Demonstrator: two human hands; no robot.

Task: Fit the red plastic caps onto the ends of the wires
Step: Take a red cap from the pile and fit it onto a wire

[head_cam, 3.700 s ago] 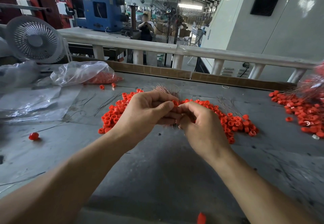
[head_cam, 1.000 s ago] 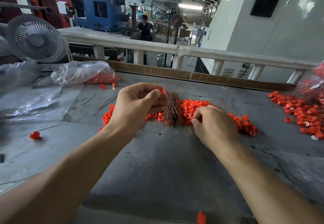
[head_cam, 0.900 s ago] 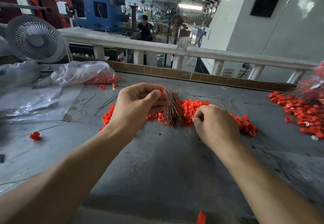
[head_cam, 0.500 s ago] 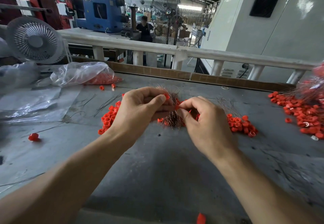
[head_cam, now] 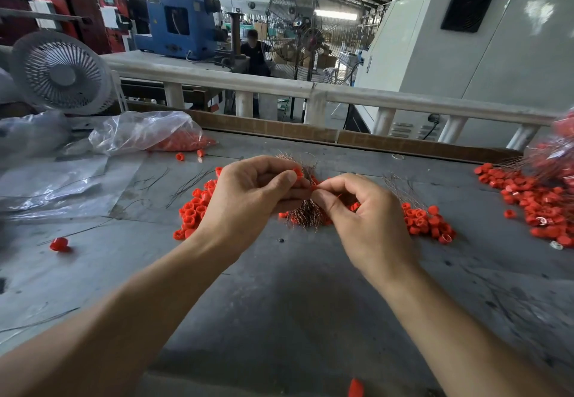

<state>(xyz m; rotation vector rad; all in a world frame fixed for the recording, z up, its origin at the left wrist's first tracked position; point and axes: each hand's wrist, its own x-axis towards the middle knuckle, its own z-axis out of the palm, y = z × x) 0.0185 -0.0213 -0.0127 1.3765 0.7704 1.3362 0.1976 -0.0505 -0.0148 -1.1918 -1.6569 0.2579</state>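
My left hand (head_cam: 248,198) grips a bundle of thin copper-coloured wires (head_cam: 306,215) above the grey table, with a red cap (head_cam: 298,172) showing at its thumb. My right hand (head_cam: 363,213) pinches a small red cap (head_cam: 315,186) between thumb and forefinger, held against the wire bundle right beside the left fingertips. A long heap of loose red caps (head_cam: 425,221) lies on the table behind both hands, partly hidden by them.
A second pile of red caps (head_cam: 534,201) with capped wires lies at the right edge. A clear plastic bag (head_cam: 143,132) holding caps and plastic sheets lie far left. Stray caps (head_cam: 59,243) and loose wires (head_cam: 189,184) dot the table. A white railing (head_cam: 310,89) runs behind it.
My right hand came up from the cap heap with a cap and moved left to meet my left hand at the wire bundle. The left hand has lowered slightly.
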